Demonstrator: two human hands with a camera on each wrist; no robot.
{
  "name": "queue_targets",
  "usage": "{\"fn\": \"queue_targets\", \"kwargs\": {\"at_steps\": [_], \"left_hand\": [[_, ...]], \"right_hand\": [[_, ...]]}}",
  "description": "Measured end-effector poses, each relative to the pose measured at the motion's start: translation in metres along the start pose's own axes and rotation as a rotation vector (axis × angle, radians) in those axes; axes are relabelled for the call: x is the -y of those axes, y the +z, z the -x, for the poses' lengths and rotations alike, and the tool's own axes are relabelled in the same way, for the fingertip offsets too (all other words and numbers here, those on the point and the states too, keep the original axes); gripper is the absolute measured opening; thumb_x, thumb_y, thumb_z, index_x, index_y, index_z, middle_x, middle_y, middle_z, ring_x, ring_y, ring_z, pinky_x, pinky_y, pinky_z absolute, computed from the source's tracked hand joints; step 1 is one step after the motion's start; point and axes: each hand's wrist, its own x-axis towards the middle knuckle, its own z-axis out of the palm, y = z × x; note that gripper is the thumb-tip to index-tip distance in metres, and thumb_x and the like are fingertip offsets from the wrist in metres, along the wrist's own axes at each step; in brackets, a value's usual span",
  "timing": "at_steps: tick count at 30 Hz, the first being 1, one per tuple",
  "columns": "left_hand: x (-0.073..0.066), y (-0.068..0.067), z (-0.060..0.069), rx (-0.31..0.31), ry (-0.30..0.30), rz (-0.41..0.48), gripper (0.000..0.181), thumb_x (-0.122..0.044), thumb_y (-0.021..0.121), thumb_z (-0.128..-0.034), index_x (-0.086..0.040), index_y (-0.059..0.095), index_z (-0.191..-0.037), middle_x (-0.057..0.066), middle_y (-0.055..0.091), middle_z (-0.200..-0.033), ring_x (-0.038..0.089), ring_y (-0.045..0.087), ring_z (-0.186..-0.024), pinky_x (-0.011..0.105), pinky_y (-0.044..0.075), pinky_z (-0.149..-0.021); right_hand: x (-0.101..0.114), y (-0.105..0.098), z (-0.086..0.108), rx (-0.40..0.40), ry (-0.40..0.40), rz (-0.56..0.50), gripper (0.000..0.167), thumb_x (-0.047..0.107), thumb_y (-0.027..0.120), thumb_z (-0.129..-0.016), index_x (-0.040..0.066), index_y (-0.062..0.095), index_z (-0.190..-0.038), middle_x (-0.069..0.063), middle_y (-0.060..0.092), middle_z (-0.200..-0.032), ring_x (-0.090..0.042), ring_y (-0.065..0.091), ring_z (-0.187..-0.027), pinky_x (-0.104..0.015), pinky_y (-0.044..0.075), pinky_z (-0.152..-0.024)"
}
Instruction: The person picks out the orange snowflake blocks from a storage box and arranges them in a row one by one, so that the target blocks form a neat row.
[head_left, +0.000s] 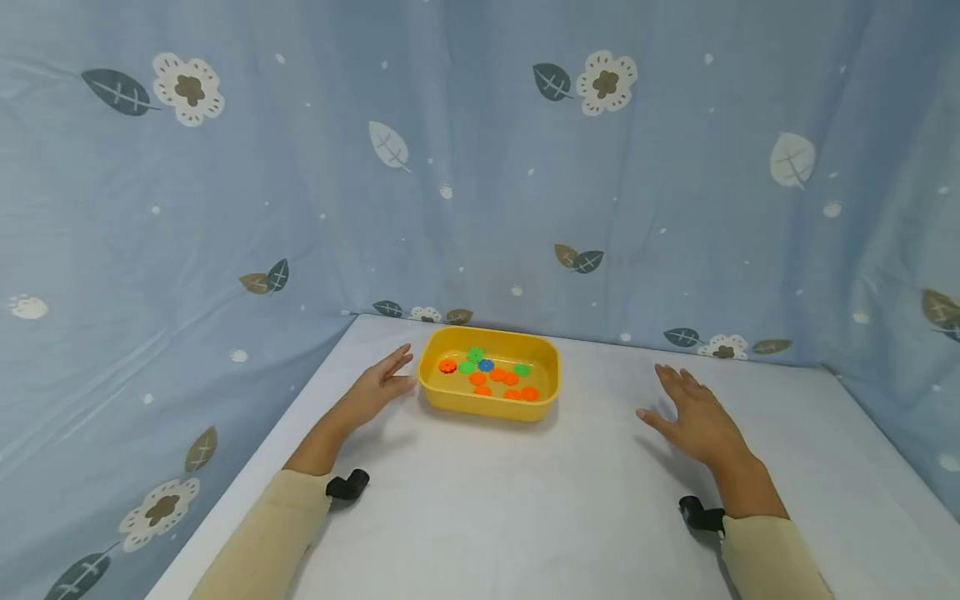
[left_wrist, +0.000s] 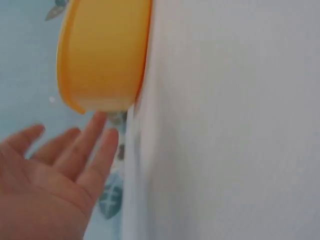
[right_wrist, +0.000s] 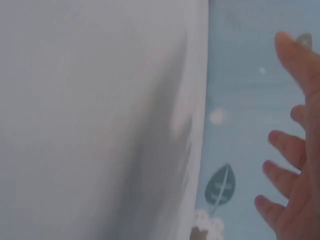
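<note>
A yellow plastic basin [head_left: 491,404] stands towards the back of the white table. Several small flat gear-like pieces lie inside it: orange pieces [head_left: 529,393], green pieces [head_left: 476,354] and one blue piece [head_left: 486,365]. My left hand [head_left: 375,390] hovers at the basin's left side with its fingers extended, holding nothing. In the left wrist view the fingertips are close to the yellow wall [left_wrist: 107,55]; whether they touch it I cannot tell. Well to the right of the basin, my right hand [head_left: 699,419] is spread above the table, thumb apart, with nothing in it.
The white cloth-covered table [head_left: 525,517] reaches back to a blue patterned curtain [head_left: 480,208], which also hangs along the left and right sides. Black wrist mounts [head_left: 348,485] sit at the sleeve cuffs.
</note>
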Motion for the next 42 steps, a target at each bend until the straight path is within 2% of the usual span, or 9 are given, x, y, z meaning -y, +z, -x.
{"fn": "queue_targets", "kwargs": {"at_steps": [4,9,16,24,29,32,38,40,42], "left_hand": [[0.007,0.007,-0.005,-0.087,-0.072,0.196,0.070,-0.029,0.061,-0.0979,-0.017,0.023,-0.156,0.018,0.038,-0.150,0.033,0.057,-0.119,0.044,0.047,-0.096],[0.011,0.020,-0.010,-0.207,-0.168,0.297,0.069,-0.028,0.068,-0.0926,-0.020,0.035,-0.152,0.016,0.052,-0.140,0.031,0.060,-0.113,0.044,0.045,-0.099],[0.021,0.039,-0.010,-0.299,-0.164,0.221,0.065,-0.029,0.075,-0.0870,-0.027,0.048,-0.146,0.011,0.052,-0.140,0.027,0.049,-0.126,0.043,0.043,-0.102],[0.028,0.043,-0.010,-0.304,-0.115,0.176,0.062,-0.033,0.076,-0.0859,-0.027,0.052,-0.142,0.008,0.058,-0.131,0.025,0.054,-0.115,0.041,0.047,-0.096],[0.023,0.043,-0.013,-0.285,-0.072,0.174,0.068,-0.032,0.078,-0.0837,-0.024,0.049,-0.144,0.010,0.059,-0.129,0.026,0.055,-0.113,0.040,0.048,-0.095],[0.021,0.042,-0.014,-0.277,-0.060,0.184,0.070,-0.031,0.080,-0.0822,-0.023,0.048,-0.145,0.012,0.059,-0.129,0.027,0.055,-0.113,0.040,0.047,-0.096],[0.020,0.042,-0.014,-0.298,-0.042,0.158,0.068,-0.031,0.080,-0.0820,-0.021,0.051,-0.143,0.008,0.061,-0.125,0.025,0.058,-0.108,0.039,0.049,-0.093],[0.022,0.042,-0.013,-0.305,-0.044,0.148,0.067,-0.030,0.080,-0.0822,-0.022,0.052,-0.142,0.006,0.062,-0.124,0.023,0.059,-0.106,0.038,0.050,-0.092],[0.024,0.043,-0.013,-0.310,-0.045,0.139,0.066,-0.029,0.080,-0.0823,-0.023,0.052,-0.142,0.006,0.062,-0.123,0.023,0.059,-0.106,0.039,0.050,-0.091]], "right_hand": [[0.015,0.006,-0.010,0.015,0.034,-0.036,0.094,0.065,0.054,-0.089,0.010,0.018,-0.156,-0.031,0.026,-0.151,-0.050,0.021,-0.138,-0.070,0.021,-0.103],[0.036,0.009,-0.024,0.032,0.054,-0.047,0.093,0.068,0.052,-0.089,0.015,0.017,-0.157,-0.031,0.027,-0.151,-0.049,0.023,-0.137,-0.069,0.023,-0.103],[0.071,0.012,-0.045,0.032,0.046,-0.123,0.095,0.077,0.045,-0.084,0.018,0.025,-0.156,-0.022,0.036,-0.150,-0.046,0.029,-0.136,-0.065,0.026,-0.104],[0.114,0.020,-0.076,-0.017,-0.064,-0.180,0.064,0.048,0.064,-0.092,0.017,0.048,-0.146,-0.009,0.057,-0.134,-0.034,0.044,-0.126,-0.058,0.038,-0.101],[0.133,0.023,-0.095,0.017,-0.142,-0.170,0.050,0.039,0.070,-0.090,0.013,0.063,-0.132,-0.005,0.065,-0.121,-0.029,0.049,-0.117,-0.051,0.043,-0.098],[0.140,0.027,-0.106,0.056,-0.170,-0.144,0.041,0.033,0.073,-0.088,0.011,0.069,-0.122,0.000,0.069,-0.106,-0.029,0.047,-0.118,-0.051,0.035,-0.102],[0.154,0.035,-0.118,0.147,-0.101,-0.107,0.027,0.022,0.078,-0.083,0.014,0.076,-0.109,0.007,0.070,-0.090,-0.033,0.029,-0.138,-0.066,-0.002,-0.108],[0.158,0.036,-0.119,0.180,-0.088,-0.084,0.024,0.019,0.079,-0.082,0.016,0.077,-0.105,0.009,0.070,-0.088,-0.033,0.030,-0.137,-0.068,-0.005,-0.107],[0.161,0.037,-0.120,0.196,-0.108,-0.039,0.021,0.018,0.079,-0.082,0.018,0.078,-0.103,0.011,0.068,-0.084,-0.032,0.037,-0.130,-0.068,0.001,-0.106]]}}
